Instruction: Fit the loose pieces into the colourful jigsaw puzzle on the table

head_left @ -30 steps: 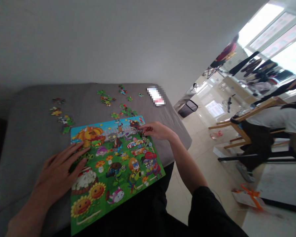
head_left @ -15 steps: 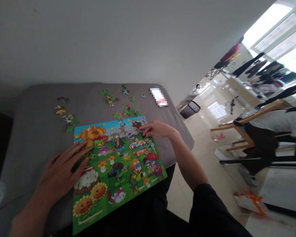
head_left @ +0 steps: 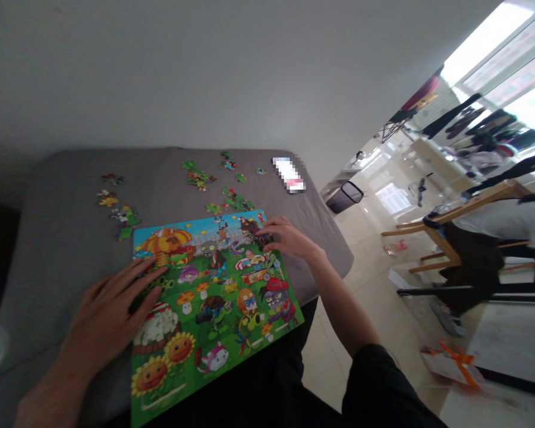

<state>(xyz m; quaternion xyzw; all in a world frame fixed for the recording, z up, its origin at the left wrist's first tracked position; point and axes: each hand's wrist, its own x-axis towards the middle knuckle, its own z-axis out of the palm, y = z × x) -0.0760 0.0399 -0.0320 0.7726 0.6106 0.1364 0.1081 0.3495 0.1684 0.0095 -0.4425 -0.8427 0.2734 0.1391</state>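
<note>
Grey cloth (head_left: 71, 249) is covering a wide, soft seat or bed, and a pale wall (head_left: 182, 77) is rising behind it. The right hand (head_left: 289, 239) is bending over the top right corner of a bright picture puzzle (head_left: 232, 351); its pointing finger and thumb are curling toward each other, but I cannot tell if they are pinching a piece. The left hand (head_left: 111, 309) is lying on the puzzle's left edge, its long fingers reaching forward close together and its thumb sticking out to the side. The puzzle is resting partly on the cloth, with its near edge sitting over black trousers (head_left: 249, 392). Past its far edge, loose pieces (head_left: 236, 200) are lying in little heaps, and more pieces (head_left: 127, 223) are lying off to the left. A phone (head_left: 289, 174) is lying near the far right corner. Farther out, a bin (head_left: 345, 197) is standing on the shiny floor, and a person in a pale top (head_left: 517, 220) is sitting by a wooden chair (head_left: 481, 199).

If the right hand is pushing too hard, the puzzle could be sliding or tipping toward the lap, and pieces could be popping up.

Since half a second ago, the view is shifting slightly, while both hands and the loose pieces are keeping their places.
</note>
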